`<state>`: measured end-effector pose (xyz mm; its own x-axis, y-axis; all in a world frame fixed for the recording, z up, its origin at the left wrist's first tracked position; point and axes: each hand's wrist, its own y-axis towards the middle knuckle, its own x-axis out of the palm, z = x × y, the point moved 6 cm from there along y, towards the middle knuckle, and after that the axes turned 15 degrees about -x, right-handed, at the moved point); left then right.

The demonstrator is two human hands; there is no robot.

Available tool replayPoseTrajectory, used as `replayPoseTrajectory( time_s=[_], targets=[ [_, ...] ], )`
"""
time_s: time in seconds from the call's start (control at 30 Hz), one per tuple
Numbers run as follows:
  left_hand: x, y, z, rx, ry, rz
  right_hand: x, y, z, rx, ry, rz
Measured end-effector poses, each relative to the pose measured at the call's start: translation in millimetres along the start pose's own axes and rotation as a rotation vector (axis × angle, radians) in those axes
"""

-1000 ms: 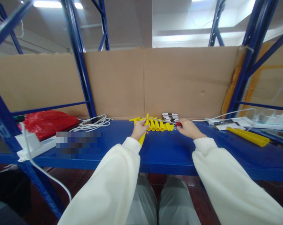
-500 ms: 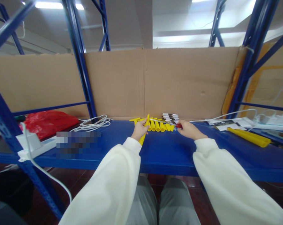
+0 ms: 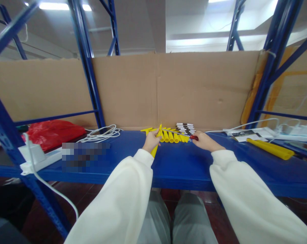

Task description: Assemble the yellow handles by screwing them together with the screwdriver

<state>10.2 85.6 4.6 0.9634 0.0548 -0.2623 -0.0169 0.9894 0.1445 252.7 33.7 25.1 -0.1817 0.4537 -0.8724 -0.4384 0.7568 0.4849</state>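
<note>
Head view, left hand (image 3: pixel 150 141) closed round tapered yellow piece (image 3: pixel 154 150); right hand (image 3: pixel 205 140) gripping red-handled rod (image 3: pixel 194 138)

Left hand (image 3: pixel 151 140) conceals the mid-section of the yellow part (image 3: pixel 154 151). Pixelated block (image 3: pixel 84 156), left of centre, masks shelf (image 3: pixel 181 166) detail. Lower edge truncates left sleeve (image 3: pixel 120 196).

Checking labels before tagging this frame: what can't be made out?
All in the head view:
- Red-handled tool, far end: too small and blurred to tell whether it touches the held yellow piece.
- That piece's middle: behind the left hand.
- Rest of the tool's handle: hidden by the right hand.
- Whatever's under the pixelated patch.
- Markings on the black-and-white pieces: too small.
</note>
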Motion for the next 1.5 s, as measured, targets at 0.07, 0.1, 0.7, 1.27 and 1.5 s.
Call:
replayPoseTrajectory(
  time_s=[0.07,0.1,0.7,1.27,1.5],
  targets=[
    [0.8,-1,1,0.009,-0.014,-0.012,0,0,1,-0.003,0.004,0.006],
    [1.1,-1,1,0.011,-0.019,-0.017,0,0,1,0.005,0.002,0.001],
    [1.8,6,-5,0.035,0.003,-0.022,4,-3,7,0.115,0.025,-0.017],
    [-3.4,-3,1,-0.012,0.027,0.035,9,-2,8,0.092,0.072,0.024],
    [-3.7,-3,1,0.002,0.055,0.058,12,-2,11,0.096,0.141,0.014]
  ],
)
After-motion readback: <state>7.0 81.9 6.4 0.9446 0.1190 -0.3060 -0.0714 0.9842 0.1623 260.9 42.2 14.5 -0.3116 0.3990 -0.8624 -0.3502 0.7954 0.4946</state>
